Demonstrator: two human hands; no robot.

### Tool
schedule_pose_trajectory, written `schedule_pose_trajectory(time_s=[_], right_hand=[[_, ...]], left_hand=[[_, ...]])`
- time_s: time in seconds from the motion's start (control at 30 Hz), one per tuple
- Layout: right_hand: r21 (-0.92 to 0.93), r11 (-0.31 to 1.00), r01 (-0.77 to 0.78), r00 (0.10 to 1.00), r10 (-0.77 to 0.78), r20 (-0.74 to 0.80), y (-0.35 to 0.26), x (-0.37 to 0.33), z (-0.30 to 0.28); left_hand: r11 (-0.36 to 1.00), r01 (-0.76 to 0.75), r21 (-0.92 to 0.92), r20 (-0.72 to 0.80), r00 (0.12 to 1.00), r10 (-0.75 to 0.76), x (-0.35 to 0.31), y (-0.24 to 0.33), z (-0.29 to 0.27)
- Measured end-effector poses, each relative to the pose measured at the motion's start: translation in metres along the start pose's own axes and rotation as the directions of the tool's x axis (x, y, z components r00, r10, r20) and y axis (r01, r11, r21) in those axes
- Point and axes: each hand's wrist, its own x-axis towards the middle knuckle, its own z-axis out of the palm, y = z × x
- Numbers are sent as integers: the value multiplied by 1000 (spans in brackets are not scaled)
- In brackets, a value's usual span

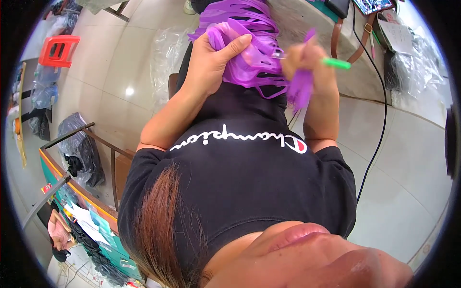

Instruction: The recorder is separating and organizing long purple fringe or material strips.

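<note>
Purple strips [249, 74] are draped over the lap [184, 67] beside the table's [314, 19] edge, their folds gripped by the left hand [211, 56]; a green tool [337, 63] is gripped by the right hand [309, 60]. Seemingly light, soft and slippery, they are best held bunched.

1. Black T-shirt [259, 182], chest: one word in large white script lettering [225, 137], upside down in view.
2. Same line, at its right end: small red-and-white emblem [301, 145].
3. Pale sheet [394, 34], upper right: faint marks, too small to read.
</note>
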Motion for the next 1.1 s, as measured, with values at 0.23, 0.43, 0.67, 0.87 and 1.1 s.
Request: schedule_pose_trajectory(time_s=[0.23, 0.43, 0.67, 0.87, 1.1], right_hand=[[-291, 954, -71, 978, 9, -210, 16, 29, 13], [-535, 844, 47, 990, -111, -89, 12, 30, 19], [-549, 834, -56, 995, 0, -101, 15, 28, 12], [-438, 899, 6, 993, -57, -104, 14, 27, 10], [1, 977, -214, 933, 204, -295, -4, 21, 13]], left_hand=[[988, 103, -116, 27, 995, -100, 1, 0, 2], [998, 25, -53, 82, 996, -21, 1, -1, -1], [996, 30, -78, 65, 998, -25, 5, -8, -6], [998, 8, 62, 155, 988, -18, 2, 0, 1], [768, -293, 569, 203, 956, 214, 2, 2, 1]])
